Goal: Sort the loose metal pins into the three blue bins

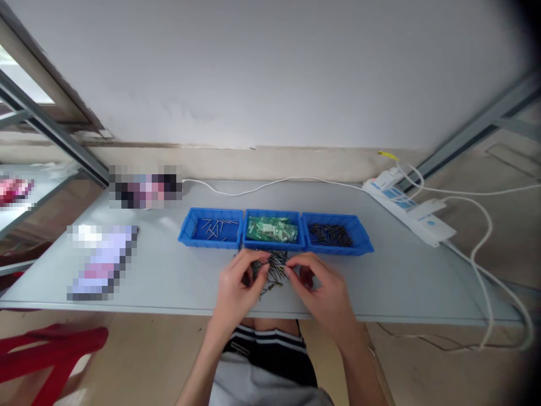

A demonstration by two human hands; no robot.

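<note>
A loose pile of thin metal pins (278,260), some silver and some brass-coloured, lies on the grey table in front of the blue bins. Over its left side, my left hand (240,282) has thumb and forefinger brought together; what is between them is too small to make out. My right hand (323,282), at the pile's right edge, pinches a thin silver pin. The left blue bin (211,245) holds scattered silver pins. Green plastic packets (270,228) with pins fill the middle bin. Darker pins (332,235) lie heaped in the right bin.
A white power strip (412,211) with plugs and cables sits at the right; one white cable runs along the wall. Blurred-out items (146,189) lie at the back left, with a blurred flat object (103,262) nearer. A red stool (54,349) stands below left.
</note>
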